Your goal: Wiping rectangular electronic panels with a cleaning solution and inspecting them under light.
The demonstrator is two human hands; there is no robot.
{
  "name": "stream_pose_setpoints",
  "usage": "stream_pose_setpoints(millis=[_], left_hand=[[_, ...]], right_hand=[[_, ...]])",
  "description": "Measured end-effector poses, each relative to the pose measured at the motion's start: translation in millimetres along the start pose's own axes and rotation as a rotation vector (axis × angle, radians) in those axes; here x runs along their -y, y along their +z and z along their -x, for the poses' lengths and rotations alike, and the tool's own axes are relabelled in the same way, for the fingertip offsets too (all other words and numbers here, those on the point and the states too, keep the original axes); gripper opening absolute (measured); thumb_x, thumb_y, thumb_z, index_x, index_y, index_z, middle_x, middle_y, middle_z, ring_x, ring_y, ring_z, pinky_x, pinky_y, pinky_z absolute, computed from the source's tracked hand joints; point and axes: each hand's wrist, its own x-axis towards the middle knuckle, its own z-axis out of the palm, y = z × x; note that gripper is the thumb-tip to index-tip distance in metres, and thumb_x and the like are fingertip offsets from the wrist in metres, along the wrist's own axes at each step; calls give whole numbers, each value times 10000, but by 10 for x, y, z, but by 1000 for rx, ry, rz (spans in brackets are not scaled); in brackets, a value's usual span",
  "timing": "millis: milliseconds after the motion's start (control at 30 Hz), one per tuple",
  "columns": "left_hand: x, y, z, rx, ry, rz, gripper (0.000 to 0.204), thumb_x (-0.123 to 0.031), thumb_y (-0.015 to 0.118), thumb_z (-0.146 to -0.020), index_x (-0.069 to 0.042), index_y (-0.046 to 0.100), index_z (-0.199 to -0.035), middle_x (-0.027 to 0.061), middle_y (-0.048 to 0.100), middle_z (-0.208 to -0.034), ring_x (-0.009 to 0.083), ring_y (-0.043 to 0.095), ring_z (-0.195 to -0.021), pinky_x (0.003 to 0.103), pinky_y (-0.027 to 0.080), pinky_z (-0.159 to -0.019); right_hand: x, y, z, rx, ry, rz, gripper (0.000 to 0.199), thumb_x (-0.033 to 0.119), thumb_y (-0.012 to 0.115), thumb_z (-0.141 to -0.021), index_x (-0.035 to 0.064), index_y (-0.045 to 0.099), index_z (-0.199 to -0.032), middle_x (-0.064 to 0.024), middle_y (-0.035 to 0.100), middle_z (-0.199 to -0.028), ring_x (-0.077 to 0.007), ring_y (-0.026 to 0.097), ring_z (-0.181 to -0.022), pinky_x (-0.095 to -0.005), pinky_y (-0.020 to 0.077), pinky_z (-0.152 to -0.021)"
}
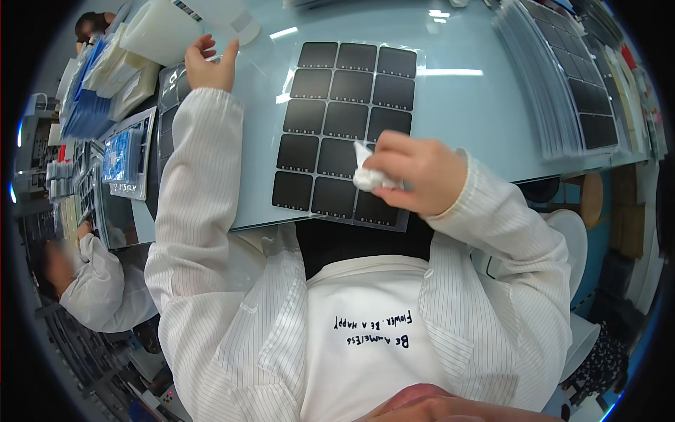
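Note:
A clear sheet bearing rows of dark rounded panels (328, 119) lies on the glossy pale table (464, 105) in front of me. My right hand (422, 172) is closed round a crumpled white wipe (369, 172), over the right side of the sheet near its lower end. Slight blur shows on the wipe and fingers. My left hand (211, 67) is held off to the far left of the sheet, thumb apart and fingers loosely bent, with nothing seen in it. Close to it are a white roll (162, 35) and a translucent white object whose kind I cannot make out.
A tall stack of similar panel sheets (562, 84) stands at the right of the table. Blue and cream packs (105, 91) are piled at the left, beside a blue packet (121, 156). A co-worker in a white coat (105, 285) sits at the lower left.

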Motion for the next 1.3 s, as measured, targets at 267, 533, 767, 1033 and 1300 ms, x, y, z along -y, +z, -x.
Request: stream_pose_setpoints(millis=[267,533,767,1033,1300], left_hand=[[-381,-74,546,510,-62,194,421,-217,685,-770,-87,573,-1154,113,583,-1091,195,588,-925,297,468,-782],[-551,-247,548,799,-309,305,596,-340,680,-784,-65,476,-1271,159,569,-1176,251,540,-1107,378,371,-979],[-584,-212,557,778,-277,281,618,-278,699,-783,-40,443,-1292,133,612,-1072,224,574,-1036,333,439,-901],[-670,-173,607,748,21,-114,391,-158,656,-798,-50,574,-1165,60,622,-680,133,596,-629,274,483,-625],[-568,-156,674,718,62,-52,368,-111,604,-818,-58,565,-1181,42,572,-627,108,534,-555,267,450,-568]], right_hand=[[-875,-363,-177,-429,222,272,315,126,692,-672,29,624,-964,-90,569,-817,-206,571,-660,-285,455,-579],[-16,-74,20,39,-50,81,265,116,682,-677,51,614,-926,-76,561,-815,-238,605,-616,-318,501,-530],[-129,-92,61,-256,216,170,269,106,681,-668,41,604,-918,-85,555,-815,-248,593,-624,-317,497,-530],[-282,-168,-16,-103,84,31,288,126,673,-650,34,602,-914,-93,567,-818,-239,579,-623,-306,473,-551],[66,31,29,11,-10,-16,261,97,668,-684,16,569,-912,-96,547,-806,-251,592,-592,-327,485,-510]])
